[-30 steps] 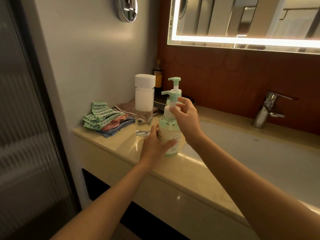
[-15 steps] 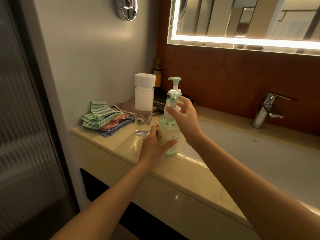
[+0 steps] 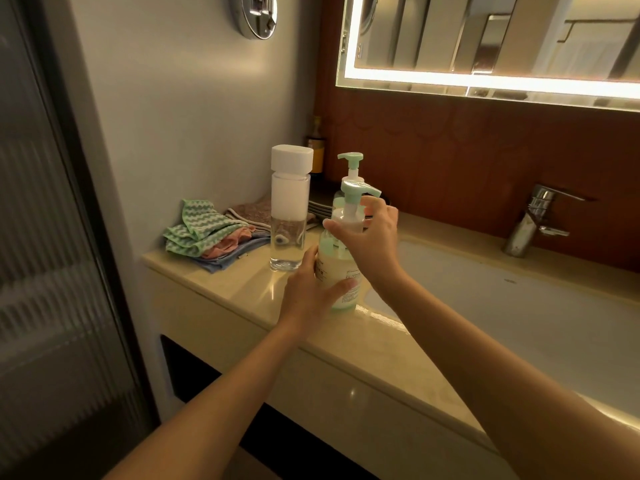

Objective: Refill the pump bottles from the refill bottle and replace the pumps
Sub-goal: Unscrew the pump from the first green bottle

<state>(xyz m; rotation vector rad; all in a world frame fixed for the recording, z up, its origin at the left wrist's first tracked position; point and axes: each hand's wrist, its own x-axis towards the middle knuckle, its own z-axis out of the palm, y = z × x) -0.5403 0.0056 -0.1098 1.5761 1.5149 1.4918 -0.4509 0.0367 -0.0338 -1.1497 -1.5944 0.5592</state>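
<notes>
The pump bottle [image 3: 337,271] stands upright on the surface [image 3: 242,282] by the sink [image 3: 519,306], just right of the white-capped refill bottle [image 3: 290,209]. The left hand [image 3: 308,292] grips its body; the right hand [image 3: 372,237] pinches the collar under its green pump [image 3: 355,190]. A second pump bottle [image 3: 352,173] stands just behind.

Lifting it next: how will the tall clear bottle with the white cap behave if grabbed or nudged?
The refill bottle looks tall and narrow under a bulky cap, so it probably tips if bumped. Its smooth clear walls look rigid, perhaps slippery. How full, hence how heavy, I cannot tell.
</notes>
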